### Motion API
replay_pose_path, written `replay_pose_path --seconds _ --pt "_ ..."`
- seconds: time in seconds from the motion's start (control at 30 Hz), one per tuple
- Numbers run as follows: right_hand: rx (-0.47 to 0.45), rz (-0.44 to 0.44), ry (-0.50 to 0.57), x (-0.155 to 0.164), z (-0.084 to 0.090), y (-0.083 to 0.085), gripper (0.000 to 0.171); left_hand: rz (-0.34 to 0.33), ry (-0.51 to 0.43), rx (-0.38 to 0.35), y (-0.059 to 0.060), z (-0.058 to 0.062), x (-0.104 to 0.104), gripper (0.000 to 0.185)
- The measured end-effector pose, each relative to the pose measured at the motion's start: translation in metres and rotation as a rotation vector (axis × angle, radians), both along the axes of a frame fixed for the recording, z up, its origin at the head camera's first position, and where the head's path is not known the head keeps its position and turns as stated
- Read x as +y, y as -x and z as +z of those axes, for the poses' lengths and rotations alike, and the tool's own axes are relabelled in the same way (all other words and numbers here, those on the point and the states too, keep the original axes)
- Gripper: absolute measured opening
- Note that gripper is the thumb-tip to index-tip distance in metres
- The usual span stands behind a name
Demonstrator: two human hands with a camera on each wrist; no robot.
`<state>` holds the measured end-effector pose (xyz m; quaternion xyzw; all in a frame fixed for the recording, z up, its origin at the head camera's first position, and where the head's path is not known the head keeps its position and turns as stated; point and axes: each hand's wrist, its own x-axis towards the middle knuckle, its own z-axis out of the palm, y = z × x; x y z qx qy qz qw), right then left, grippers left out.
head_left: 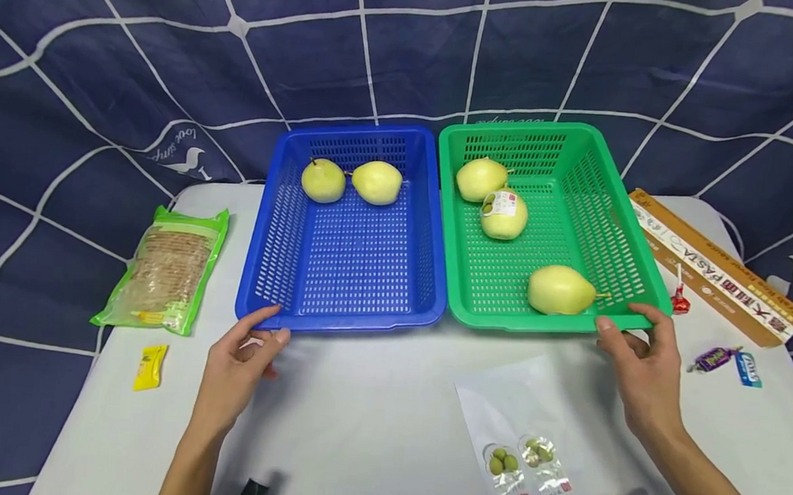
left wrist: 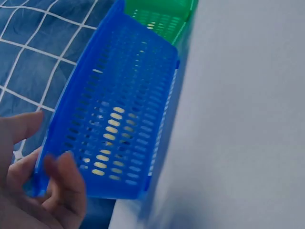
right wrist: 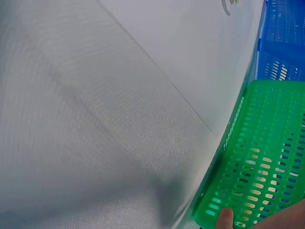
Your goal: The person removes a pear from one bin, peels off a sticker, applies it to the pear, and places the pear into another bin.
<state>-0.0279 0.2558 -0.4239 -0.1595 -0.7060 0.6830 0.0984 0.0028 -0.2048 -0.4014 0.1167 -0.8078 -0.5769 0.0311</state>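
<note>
A blue basket (head_left: 343, 322) and a green basket (head_left: 536, 324) stand side by side on a white table. Two yellow pears (head_left: 323, 180) (head_left: 376, 182) lie at the back of the blue one. The green one holds three pears: one at the back (head_left: 481, 179), one with a sticker (head_left: 505, 214) and one near the front (head_left: 561, 290). My left hand (head_left: 274, 325) grips the blue basket's front left corner (left wrist: 119, 124), thumb on the rim. My right hand (head_left: 619, 318) pinches the green basket's front right corner, and a fingertip (right wrist: 224, 217) shows against its wall (right wrist: 257, 167).
A cracker packet (head_left: 163, 269) and a yellow sweet (head_left: 149, 366) lie to the left. A clear bag with two small green-fruit packets (head_left: 523, 459) lies in front. On the right are a pasta box (head_left: 712, 270), a lollipop (head_left: 679, 298) and two wrapped sweets (head_left: 713, 359).
</note>
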Motion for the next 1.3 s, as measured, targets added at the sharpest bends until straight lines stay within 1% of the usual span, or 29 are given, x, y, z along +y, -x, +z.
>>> replay_pose_path --seconds 0.1,0.17,0.3,0.37,0.43,0.57,0.63,0.77,0.87,0.93,1.0,1.1,1.17,1.23,1.3 --pt "0.0 0.001 0.0 -0.001 0.0 0.0 0.041 0.1 -0.011 0.05 0.002 -0.007 0.004 0.035" --pt "0.003 0.002 0.01 -0.001 0.0 0.0 0.04 0.154 -0.011 0.092 0.005 -0.01 0.008 0.032" --pt "0.002 0.002 0.019 -0.001 0.0 0.0 0.04 0.238 0.01 0.175 0.008 -0.013 0.013 0.033" --pt "0.003 0.006 0.021 -0.002 0.0 0.0 0.04 0.264 0.03 0.219 0.008 -0.014 0.013 0.032" --pt "0.004 0.008 0.021 -0.002 0.0 0.001 0.04 0.264 0.032 0.274 0.007 -0.016 0.013 0.03" --pt "0.001 0.008 0.021 -0.003 0.0 0.001 0.041 0.239 0.037 0.373 0.007 -0.019 0.013 0.026" --pt "-0.001 0.01 0.023 -0.003 0.0 0.0 0.042 0.239 0.033 0.396 0.008 -0.02 0.013 0.026" --pt "-0.004 0.037 0.013 -0.001 0.0 0.001 0.042 0.238 0.016 0.405 0.008 -0.021 0.014 0.025" --pt "-0.049 0.121 -0.139 0.005 0.003 0.003 0.043 0.234 0.01 0.403 0.008 -0.022 0.014 0.025" --pt "-0.092 0.213 -0.274 0.012 0.007 0.004 0.048 0.237 0.008 0.403 0.007 -0.022 0.014 0.025" --pt "-0.148 0.327 -0.439 0.021 0.015 0.006 0.054 0.243 -0.002 0.401 0.007 -0.023 0.015 0.025" --pt "-0.241 0.521 -0.633 0.034 0.032 0.01 0.062 0.247 -0.02 0.402 0.006 -0.023 0.015 0.025" --pt "-0.292 0.631 -0.773 0.038 0.044 0.012 0.067 0.246 -0.026 0.402 0.006 -0.024 0.016 0.025" --pt "-0.292 0.704 -0.895 0.037 0.056 0.015 0.069 0.242 -0.024 0.407 0.006 -0.025 0.016 0.025" --pt "-0.246 0.726 -0.979 0.03 0.069 0.019 0.066 0.236 -0.024 0.413 0.006 -0.025 0.016 0.024"
